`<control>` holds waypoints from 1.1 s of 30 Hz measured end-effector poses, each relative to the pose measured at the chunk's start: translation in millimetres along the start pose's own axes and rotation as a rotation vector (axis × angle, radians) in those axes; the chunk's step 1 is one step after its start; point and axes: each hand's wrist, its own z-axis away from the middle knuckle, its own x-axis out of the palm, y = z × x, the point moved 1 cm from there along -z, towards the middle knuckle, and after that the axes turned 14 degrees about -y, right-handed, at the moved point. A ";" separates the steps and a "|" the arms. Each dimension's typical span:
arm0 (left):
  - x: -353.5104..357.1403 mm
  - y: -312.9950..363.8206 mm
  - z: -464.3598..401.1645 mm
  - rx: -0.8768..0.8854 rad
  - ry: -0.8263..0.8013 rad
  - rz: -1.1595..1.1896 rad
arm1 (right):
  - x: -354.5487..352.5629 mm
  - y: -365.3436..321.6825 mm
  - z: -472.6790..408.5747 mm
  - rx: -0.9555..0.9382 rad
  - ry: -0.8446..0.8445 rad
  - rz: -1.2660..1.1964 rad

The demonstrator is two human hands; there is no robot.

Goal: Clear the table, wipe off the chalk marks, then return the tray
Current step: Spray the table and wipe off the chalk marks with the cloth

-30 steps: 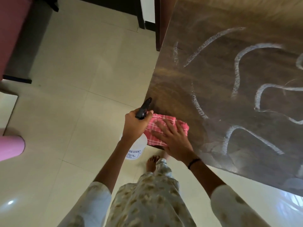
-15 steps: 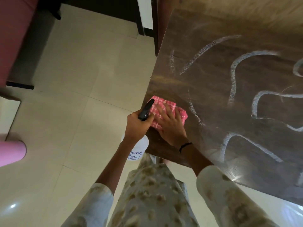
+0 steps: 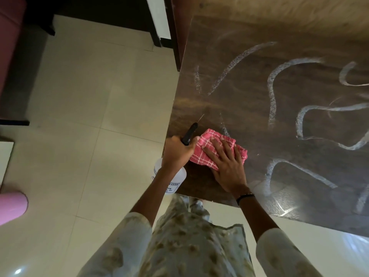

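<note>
A dark wooden table [image 3: 249, 100] carries white chalk marks [image 3: 273, 90] in long curves across its top. Near its front left corner lies a pink checked cloth [image 3: 207, 139]. My right hand [image 3: 225, 164] presses flat on the cloth with its fingers straight. My left hand [image 3: 177, 152] grips a white spray bottle [image 3: 175, 180] with a black nozzle [image 3: 189, 133], held at the table's left edge, right beside the cloth. No tray is in view.
Pale floor tiles [image 3: 95, 120] stretch to the left of the table. A pink rounded object [image 3: 12, 206] sits at the far left edge. Dark furniture [image 3: 12, 56] stands at the back left, and a dark post [image 3: 175, 27] rises by the table's far corner.
My right hand has slid the cloth forward and a little to the right over the corner of the table. The left hand and spray bottle have kept beside it.
</note>
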 end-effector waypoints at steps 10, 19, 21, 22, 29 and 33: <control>-16.0 -11.1 -5.8 -0.038 0.026 -0.013 | -1.4 -0.5 -1.8 0.017 -0.006 0.011; -28.4 -19.8 -14.3 -0.052 0.011 -0.013 | -4.8 6.4 -11.2 0.034 0.010 -0.005; -31.8 -21.7 -16.2 -0.051 0.003 -0.024 | -10.6 11.9 -20.5 0.035 0.008 0.002; -33.9 -22.6 -17.2 -0.046 0.001 -0.025 | -14.8 15.0 -27.2 0.036 0.003 0.010; -54.8 -27.5 -21.0 0.111 0.035 0.034 | -53.8 16.6 -109.2 0.054 0.018 0.020; -67.0 -28.4 -22.5 0.197 0.094 0.035 | -61.5 -29.4 -154.1 -0.031 0.021 0.079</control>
